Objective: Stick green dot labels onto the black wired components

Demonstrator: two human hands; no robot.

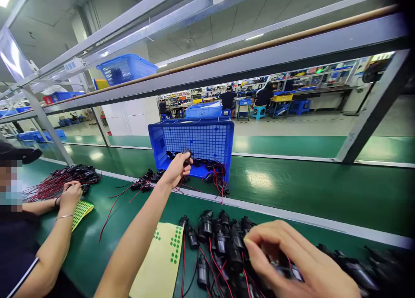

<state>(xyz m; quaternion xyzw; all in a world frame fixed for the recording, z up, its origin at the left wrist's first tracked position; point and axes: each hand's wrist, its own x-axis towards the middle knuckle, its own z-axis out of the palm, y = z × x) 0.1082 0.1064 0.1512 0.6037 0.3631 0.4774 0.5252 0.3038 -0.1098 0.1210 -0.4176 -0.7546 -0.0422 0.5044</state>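
Observation:
My left hand (177,170) reaches out to the open side of a blue crate (231,149) lying tipped toward me. Its fingers are closed around a small black pump (186,153). More black pumps with red and black wires (210,177) lie in the crate and spill from its lower edge. My right hand (298,259) is curled at the lower right, thumb and forefinger pinched together; what is in it is mostly hidden. Beside and under it lies a pile of black pumps (222,237). A yellow sheet with green round stickers (158,263) lies left of that pile.
At the left a co-worker's hands (71,192) are by another pump pile (76,173) and a yellow sticker sheet (82,211). A white strip (275,210) crosses the green bench (279,177). Metal shelf rails (253,58) run overhead, holding a blue basket (129,68).

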